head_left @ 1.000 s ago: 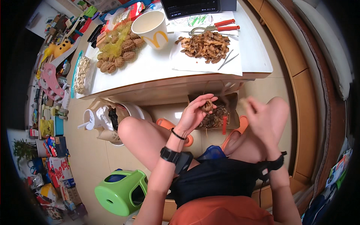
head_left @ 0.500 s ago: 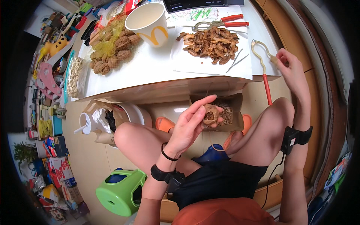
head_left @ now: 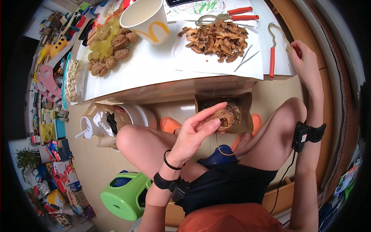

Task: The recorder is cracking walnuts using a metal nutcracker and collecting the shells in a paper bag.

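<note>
Right now the left hand (head_left: 199, 131) has its grip clamped on a walnut (head_left: 223, 117), thumb on the near side and fingers on the far side, spread just enough to span it. That walnut is held above a brown box (head_left: 244, 125) with bits of shell in it. Beyond the box and to its right, the right hand (head_left: 308, 63) has its fingers curled in at one arm of a red-handled nutcracker (head_left: 272, 58); whether that grip is clamped on the arm or only touching it, I cannot tell.

Half a second ago the nutcracker's red handle hung lower, well past the near edge of the surface (head_left: 154, 63); now both tool and right hand are farther from the box. A second ago the right hand was close beside the box, where a red handle also showed. The left hand has kept its walnut throughout.

The walnut's broken, dark opening faces up and toward the person; it looks nearly round, so its long axis is unclear. The nutcracker's looped head points away from the box, its visible handle back toward the person. Also beyond the box are a heap of brown walnut partitions (head_left: 220, 40) and, farther left, netted walnuts (head_left: 112, 58).
</note>
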Demonstrator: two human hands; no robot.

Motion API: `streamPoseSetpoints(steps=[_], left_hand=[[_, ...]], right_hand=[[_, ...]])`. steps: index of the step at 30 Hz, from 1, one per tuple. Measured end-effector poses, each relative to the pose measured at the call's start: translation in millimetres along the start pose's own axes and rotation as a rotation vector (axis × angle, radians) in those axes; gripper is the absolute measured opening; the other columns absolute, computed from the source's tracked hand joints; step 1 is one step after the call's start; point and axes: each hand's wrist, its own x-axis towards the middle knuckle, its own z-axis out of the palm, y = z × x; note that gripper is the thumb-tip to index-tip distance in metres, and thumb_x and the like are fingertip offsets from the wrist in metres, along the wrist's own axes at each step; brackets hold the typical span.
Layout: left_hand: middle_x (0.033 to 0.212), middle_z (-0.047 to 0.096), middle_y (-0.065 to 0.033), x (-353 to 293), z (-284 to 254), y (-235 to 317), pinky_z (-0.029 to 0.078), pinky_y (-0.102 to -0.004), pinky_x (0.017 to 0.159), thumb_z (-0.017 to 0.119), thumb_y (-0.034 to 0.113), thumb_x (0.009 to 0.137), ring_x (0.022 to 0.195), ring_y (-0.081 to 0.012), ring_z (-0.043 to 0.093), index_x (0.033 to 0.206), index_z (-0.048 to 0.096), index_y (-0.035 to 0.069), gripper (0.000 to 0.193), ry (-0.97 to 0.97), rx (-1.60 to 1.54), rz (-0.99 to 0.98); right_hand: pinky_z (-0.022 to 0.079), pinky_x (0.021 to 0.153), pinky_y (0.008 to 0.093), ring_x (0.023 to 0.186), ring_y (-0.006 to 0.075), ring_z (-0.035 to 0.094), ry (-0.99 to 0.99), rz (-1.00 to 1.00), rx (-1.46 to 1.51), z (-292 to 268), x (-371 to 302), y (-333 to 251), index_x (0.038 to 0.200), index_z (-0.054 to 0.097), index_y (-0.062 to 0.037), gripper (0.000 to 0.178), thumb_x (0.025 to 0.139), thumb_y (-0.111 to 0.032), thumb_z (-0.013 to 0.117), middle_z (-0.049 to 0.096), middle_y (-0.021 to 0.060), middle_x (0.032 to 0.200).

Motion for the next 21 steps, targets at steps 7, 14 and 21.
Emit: streamPoseSetpoints(steps=[7, 14, 21], left_hand=[[0.096, 0.059, -0.0046, -5, -2, -10, 0.042, -0.0176, 0.059, 0.052, 0.011, 0.086, 0.073, -0.0051, 0.051, 0.125, 0.043, 0.002, 0.041, 0.032, -0.048, 0.070], [0.091, 0.060, -0.0043, -12, 13, -19, 0.045, -0.0181, 0.071, 0.055, 0.007, 0.085, 0.079, -0.0063, 0.055, 0.119, 0.047, -0.005, 0.037, 0.131, 0.235, 0.060], [0.065, 0.044, -0.0014, -15, 12, -37, 0.033, -0.0197, 0.050, 0.052, 0.014, 0.088, 0.055, -0.0051, 0.035, 0.115, 0.051, -0.002, 0.032, 0.226, 0.599, 0.244]], right_hand=[[0.044, 0.066, 0.0231, 0.071, 0.0114, 0.054, -0.241, -0.248, 0.466, -13, -84, -89, 0.095, 0.059, -0.0008, 0.021, 0.074, 0.000, 0.057, 0.057, 0.0062, 0.084], [0.040, 0.053, 0.0167, 0.066, 0.0045, 0.050, -0.800, -0.009, 0.955, 30, -129, -77, 0.105, 0.061, -0.0041, 0.035, 0.074, 0.008, 0.053, 0.053, 0.0052, 0.090], [0.045, 0.063, 0.0197, 0.076, 0.0107, 0.054, -0.672, 0.062, 1.100, 39, -148, -80, 0.103, 0.061, -0.0018, 0.027, 0.080, 0.008, 0.049, 0.052, 0.0053, 0.085]])
